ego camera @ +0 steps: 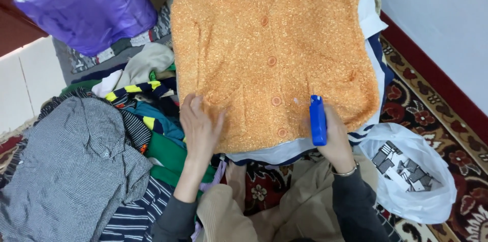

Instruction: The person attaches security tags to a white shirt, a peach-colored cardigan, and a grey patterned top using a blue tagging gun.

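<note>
- Left hand (199, 126) lies flat and open, fingers spread, pressing the lower left hem of the orange knitted cardigan (272, 54).
- Right hand (336, 138) is wrapped tight around a blue tagging gun (317, 120), held upright with its tip at the cardigan's lower right, close to the button row.
- The cardigan sits face up, buttoned, on top of a stack of folded clothes (373, 43), well centred in front of the person.
- My read: the flat palm should keep the knit smooth and taut so the gun's tip meets one clean layer, not a bunched fold.
- Best to go in near the hem or a seam; loose bouclé knit snags easily.
- Keep the left fingers well away from the gun's tip.
- To the right, a white plastic bag (414, 181) holding tags lies on the patterned carpet (457, 145), near the right wrist.
- To the left, a heap of mixed garments, a grey checked shirt (76, 165) on top.
</note>
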